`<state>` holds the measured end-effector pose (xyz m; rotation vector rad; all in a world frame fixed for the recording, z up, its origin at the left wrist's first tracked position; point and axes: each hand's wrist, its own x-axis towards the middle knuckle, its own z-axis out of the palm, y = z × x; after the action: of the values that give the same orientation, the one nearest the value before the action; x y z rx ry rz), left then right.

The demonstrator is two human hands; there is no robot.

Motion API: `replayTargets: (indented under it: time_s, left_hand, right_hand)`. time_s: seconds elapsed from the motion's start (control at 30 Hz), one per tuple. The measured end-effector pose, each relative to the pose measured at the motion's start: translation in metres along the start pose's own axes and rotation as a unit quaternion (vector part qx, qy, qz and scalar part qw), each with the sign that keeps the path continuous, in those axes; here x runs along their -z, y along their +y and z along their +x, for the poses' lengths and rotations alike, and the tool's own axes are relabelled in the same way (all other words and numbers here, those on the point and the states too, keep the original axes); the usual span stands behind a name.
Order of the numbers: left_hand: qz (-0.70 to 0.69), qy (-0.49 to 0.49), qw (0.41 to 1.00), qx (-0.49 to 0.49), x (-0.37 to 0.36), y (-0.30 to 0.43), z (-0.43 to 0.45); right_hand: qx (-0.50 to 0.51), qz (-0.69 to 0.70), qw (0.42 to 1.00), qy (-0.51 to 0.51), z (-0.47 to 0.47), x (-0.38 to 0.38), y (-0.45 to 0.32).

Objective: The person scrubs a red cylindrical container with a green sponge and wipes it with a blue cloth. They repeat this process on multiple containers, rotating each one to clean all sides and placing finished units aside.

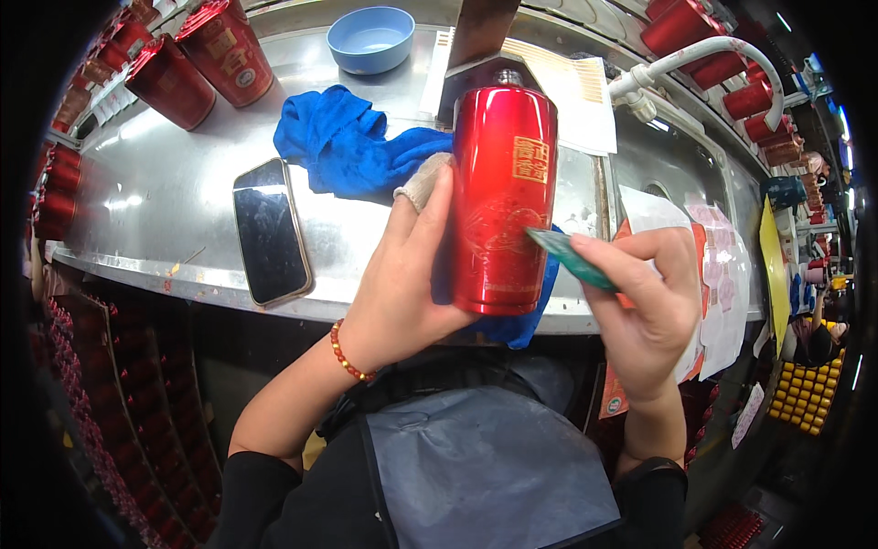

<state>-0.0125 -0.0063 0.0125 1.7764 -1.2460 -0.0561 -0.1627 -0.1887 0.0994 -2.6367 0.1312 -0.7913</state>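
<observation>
A glossy red bottle (504, 199) with gold printing and a bare metallic-looking neck is gripped by my left hand (405, 281) at its left side and base. One finger of that hand wears a beige cloth finger cover (424, 182). My right hand (638, 295) pinches a flat green scraper-like piece (573, 257), whose pointed tip is at the bottle's lower right front; whether it touches cannot be told. Blue cloth (343, 141) lies crumpled on the metal worktop left of the bottle, and more blue shows behind its base. A dark bracket stands behind the bottle's neck.
A smartphone (271, 230) lies on the metal worktop (158, 233) at left. Beyond are a light blue bowl (371, 41) and red containers (226, 51). A white curved pipe (699, 51) and printed sheets (724, 288) are at right. A person (813, 343) is at the far right.
</observation>
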Motion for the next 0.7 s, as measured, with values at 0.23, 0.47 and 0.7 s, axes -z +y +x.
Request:
replayTargets:
  time_s: [0.23, 0.47, 0.7]
  left_hand:
    - [-0.067, -0.01, 0.993, 0.098, 0.001, 0.011, -0.003]
    - [-0.033, 0.0, 0.996, 0.08, 0.001, 0.016, -0.001]
    - [-0.002, 0.034, 0.999, 0.021, 0.0, 0.017, -0.003]
  right_hand:
    - [0.112, 0.033, 0.986, -0.12, -0.011, 0.007, -0.03]
    - [0.112, 0.079, 0.972, -0.188, 0.001, 0.007, -0.035]
    - [0.17, -0.008, 0.975, -0.143, 0.013, -0.005, -0.032]
